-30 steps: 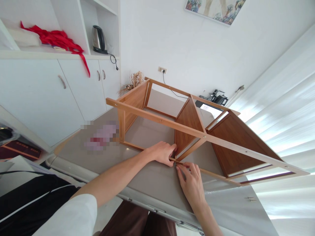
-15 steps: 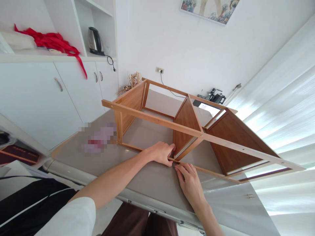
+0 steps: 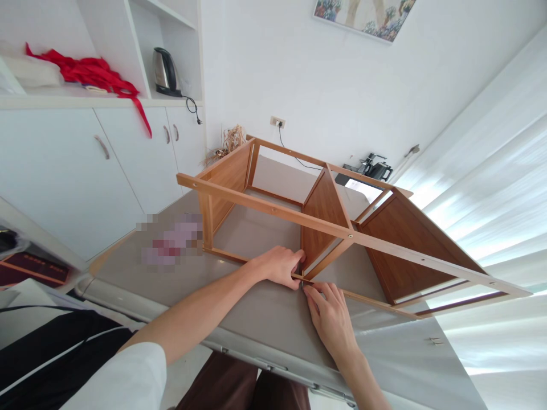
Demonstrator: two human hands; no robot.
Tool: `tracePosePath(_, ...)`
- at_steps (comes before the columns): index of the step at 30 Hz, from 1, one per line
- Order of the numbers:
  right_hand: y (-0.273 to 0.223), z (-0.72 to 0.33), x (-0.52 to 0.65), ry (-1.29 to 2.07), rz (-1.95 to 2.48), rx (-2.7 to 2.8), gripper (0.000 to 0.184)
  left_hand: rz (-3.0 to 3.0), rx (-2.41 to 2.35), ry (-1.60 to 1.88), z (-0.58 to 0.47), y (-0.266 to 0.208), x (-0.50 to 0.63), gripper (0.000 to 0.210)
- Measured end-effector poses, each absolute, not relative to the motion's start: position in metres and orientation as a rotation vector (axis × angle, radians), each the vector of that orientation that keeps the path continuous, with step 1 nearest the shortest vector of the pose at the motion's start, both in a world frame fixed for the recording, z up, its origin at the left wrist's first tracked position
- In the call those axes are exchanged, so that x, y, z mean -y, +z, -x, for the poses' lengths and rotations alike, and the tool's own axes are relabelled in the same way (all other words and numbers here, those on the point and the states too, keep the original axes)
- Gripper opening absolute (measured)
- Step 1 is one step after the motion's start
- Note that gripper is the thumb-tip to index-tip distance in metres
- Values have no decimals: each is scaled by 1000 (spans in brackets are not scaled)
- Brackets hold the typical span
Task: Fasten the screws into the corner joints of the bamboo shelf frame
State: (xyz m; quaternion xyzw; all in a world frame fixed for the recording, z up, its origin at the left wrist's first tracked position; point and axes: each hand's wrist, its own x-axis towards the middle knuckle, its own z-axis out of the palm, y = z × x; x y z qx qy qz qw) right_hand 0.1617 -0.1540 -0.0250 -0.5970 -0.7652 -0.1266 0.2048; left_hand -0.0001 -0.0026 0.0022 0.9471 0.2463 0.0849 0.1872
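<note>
A wooden shelf rack [image 3: 273, 209] lies on its side on the grey table [image 3: 256, 319], its brown boards standing upright between the rails. My left hand [image 3: 282, 266] is closed round the near lower rail, where the middle board [image 3: 325, 213] meets it. Just right of it, my right hand [image 3: 329, 307] pinches with thumb and fingertips at the outer side of the same joint. A tiny dark metallic bit shows at those fingertips; its kind is too small to make out.
Several small screws [image 3: 435, 341] lie on the table at the right. A blurred pinkish item [image 3: 173, 242] is at the left. White cabinets [image 3: 123, 154] with a kettle [image 3: 166, 71] and red ribbon [image 3: 92, 71] stand behind. A curtain [image 3: 504, 171] hangs on the right.
The fingertips of my right hand have shifted slightly at the joint. My left hand and the rack have stayed in place.
</note>
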Motion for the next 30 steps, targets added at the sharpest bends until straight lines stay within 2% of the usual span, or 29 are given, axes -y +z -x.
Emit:
tracePosePath(13, -15, -149, 153, -472, 1759, 2171, 22, -2674, -660, 251, 2, 4, 2, 48)
tracePosePath(30, -29, -161, 155, -201, 1669, 2009, 19, -2665, -676, 263, 1, 4, 3, 45)
